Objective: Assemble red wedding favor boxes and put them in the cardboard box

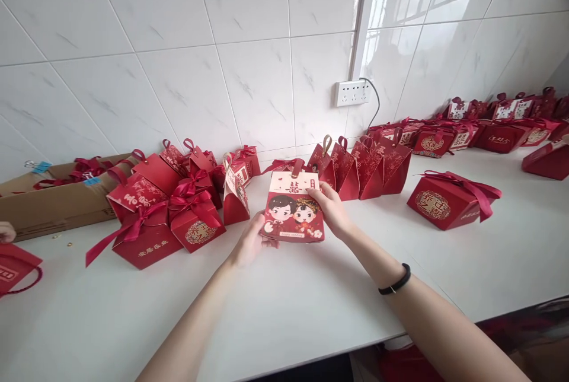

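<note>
Between my two hands is a red and white gift box printed with a cartoon couple, its strap loop at the top. My left hand grips its lower left side, fingers partly under it. On the upper right edge, my right hand is closed with the thumb over the front. Several dark red gift boxes with loops stand in a row just right of it. To the left, a small white-sided gift box stands beside ribbon-tied red boxes.
A cardboard carton with ribbons and blue-and-metal clips lies at the left. Another person's hand shows at the left edge by a red bag. One ribboned box sits right on the white table; a socket strip is behind.
</note>
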